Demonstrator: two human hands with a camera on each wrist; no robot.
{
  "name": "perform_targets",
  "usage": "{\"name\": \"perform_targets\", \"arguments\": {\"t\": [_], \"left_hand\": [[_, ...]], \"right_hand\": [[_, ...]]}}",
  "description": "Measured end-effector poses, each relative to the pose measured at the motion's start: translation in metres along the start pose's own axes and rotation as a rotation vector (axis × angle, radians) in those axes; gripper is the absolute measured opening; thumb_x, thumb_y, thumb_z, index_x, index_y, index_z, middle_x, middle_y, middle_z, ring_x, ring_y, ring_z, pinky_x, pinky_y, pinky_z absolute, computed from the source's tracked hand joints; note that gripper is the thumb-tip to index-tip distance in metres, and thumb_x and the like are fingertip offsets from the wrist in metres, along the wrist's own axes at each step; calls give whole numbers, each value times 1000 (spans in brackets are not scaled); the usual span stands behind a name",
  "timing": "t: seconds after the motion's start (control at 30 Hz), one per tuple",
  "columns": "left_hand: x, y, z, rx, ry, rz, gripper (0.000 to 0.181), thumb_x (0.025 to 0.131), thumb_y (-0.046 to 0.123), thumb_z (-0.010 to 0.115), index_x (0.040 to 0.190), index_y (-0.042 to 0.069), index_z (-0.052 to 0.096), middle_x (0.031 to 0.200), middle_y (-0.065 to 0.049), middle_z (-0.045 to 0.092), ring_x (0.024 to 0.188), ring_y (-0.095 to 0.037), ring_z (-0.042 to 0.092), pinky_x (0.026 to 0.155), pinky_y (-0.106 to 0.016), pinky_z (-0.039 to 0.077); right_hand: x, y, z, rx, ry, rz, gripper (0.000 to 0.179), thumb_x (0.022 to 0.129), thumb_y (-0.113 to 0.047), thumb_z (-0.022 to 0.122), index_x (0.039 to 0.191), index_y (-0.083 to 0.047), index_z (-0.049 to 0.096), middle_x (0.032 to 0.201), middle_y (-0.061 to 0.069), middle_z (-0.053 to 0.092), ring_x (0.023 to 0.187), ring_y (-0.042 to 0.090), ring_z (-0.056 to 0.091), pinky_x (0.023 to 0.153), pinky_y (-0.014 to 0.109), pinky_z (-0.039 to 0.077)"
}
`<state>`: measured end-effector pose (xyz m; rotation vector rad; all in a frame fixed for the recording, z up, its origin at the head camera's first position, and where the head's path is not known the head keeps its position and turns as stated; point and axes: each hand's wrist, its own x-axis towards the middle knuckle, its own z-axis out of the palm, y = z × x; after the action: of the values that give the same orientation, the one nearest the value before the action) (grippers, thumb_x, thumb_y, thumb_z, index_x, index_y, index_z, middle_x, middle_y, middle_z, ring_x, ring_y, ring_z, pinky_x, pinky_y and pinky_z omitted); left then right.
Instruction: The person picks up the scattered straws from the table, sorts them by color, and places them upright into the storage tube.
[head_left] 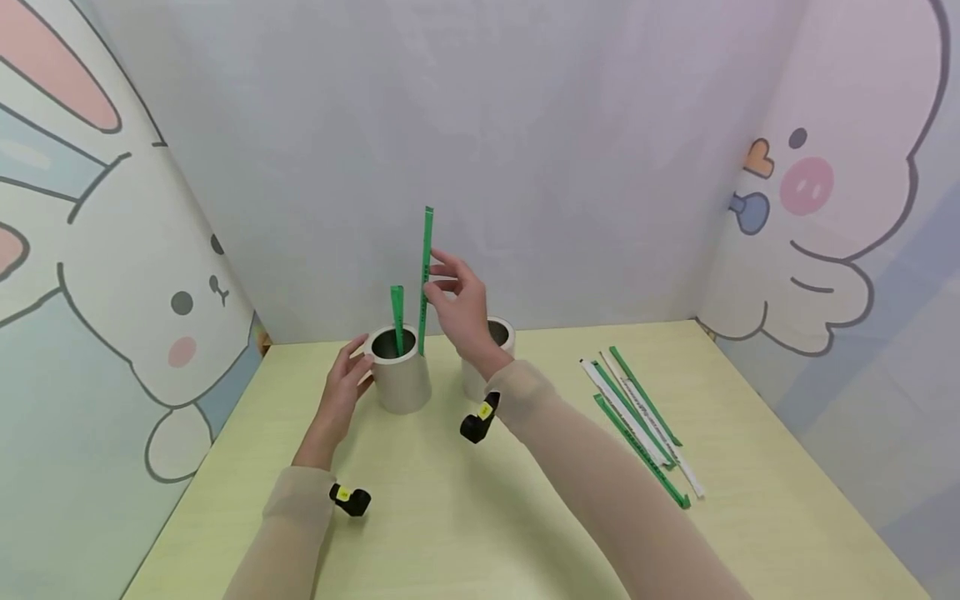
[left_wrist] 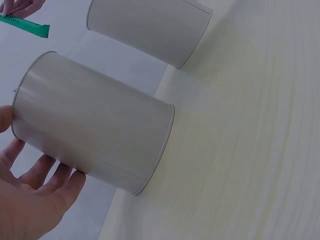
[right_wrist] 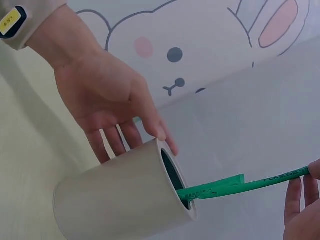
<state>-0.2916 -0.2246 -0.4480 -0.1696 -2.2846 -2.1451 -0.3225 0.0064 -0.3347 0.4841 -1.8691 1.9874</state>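
Note:
My left hand (head_left: 343, 393) holds the left side of a pale cylindrical cup (head_left: 403, 385), thumb at the rim and fingers along the wall. One green wrapped straw (head_left: 397, 307) stands inside this cup, its top above the rim. Between thumb and fingers, my right hand (head_left: 461, 307) pinches another green wrapped straw (head_left: 427, 237), nearly upright. In the left wrist view the lower end of that pinched straw (left_wrist: 37, 29) shows outside the cup, near its mouth.
A second pale cup (head_left: 474, 382) stands to the right, partly hidden behind my right hand and wrist. Several green wrapped straws (head_left: 647, 457) and white wrapped straws (head_left: 617, 402) lie loosely on the right of the table (head_left: 420, 500). Cartoon-printed walls (head_left: 480, 125) enclose the table's back and sides.

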Motion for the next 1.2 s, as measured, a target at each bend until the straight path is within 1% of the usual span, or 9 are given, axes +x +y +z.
{"name": "perform_targets", "arguments": {"t": [0.23,0.4,0.5,0.6,0.8,0.97,1.03,1.13,1.2], "left_hand": [[1,0,0,-7,-11,14,62,115,37,47,170,24,23,171,-12,30,158,-31,30,129,-54,30],[2,-1,0,0,-13,17,62,114,39,48,170,24,24,171,-11,31,158,-31,30,129,-54,30],[2,-1,-1,0,-14,12,62,114,39,48,170,24,24,171,-11,31,158,-30,29,129,-54,30],[2,-1,-1,-1,-14,3,62,115,39,47,170,25,24,171,-10,30,158,-30,29,129,-54,30],[1,0,-3,4,-6,-9,63,115,39,47,171,25,22,172,-10,30,158,-30,29,130,-54,30],[0,1,-3,3,-8,-8,63,115,40,47,171,25,22,172,-10,29,158,-30,28,129,-54,30],[1,1,-2,-4,-12,-2,63,115,40,47,170,25,23,172,-9,29,158,-30,28,130,-54,30],[2,0,-2,-4,-15,2,63,115,40,47,170,25,23,172,-9,29,159,-30,28,130,-54,29],[2,-1,-2,2,-14,1,63,115,40,47,170,25,23,172,-9,29,159,-30,28,130,-54,29]], "right_hand": [[7,6,18,-40,58,-54,48,104,-4,66,147,-24,62,126,4,67,109,21,67,91,31,62],[5,18,31,-70,107,-14,47,104,-6,66,146,-27,63,125,1,68,110,19,66,91,31,62],[0,28,36,-86,114,15,47,104,-6,66,146,-28,63,125,-1,69,108,15,66,91,32,62],[-6,38,39,-113,96,47,47,104,-6,67,145,-27,63,124,0,69,107,13,66,92,32,62],[-15,51,39,-155,13,98,50,101,0,68,148,-17,62,127,8,69,109,20,69,94,34,62],[-15,49,29,-215,-61,105,52,100,-1,69,148,-17,61,132,11,69,110,20,69,93,33,62],[-13,42,20,-243,-125,104,53,100,-5,70,150,-19,59,133,10,68,111,19,69,93,34,62],[-11,22,-1,-283,-269,103,55,101,-11,71,152,-19,56,135,7,67,114,20,69,93,35,63],[-12,9,-19,-332,-371,91,54,101,-12,71,152,-19,57,135,5,66,115,20,69,94,34,63]]}}
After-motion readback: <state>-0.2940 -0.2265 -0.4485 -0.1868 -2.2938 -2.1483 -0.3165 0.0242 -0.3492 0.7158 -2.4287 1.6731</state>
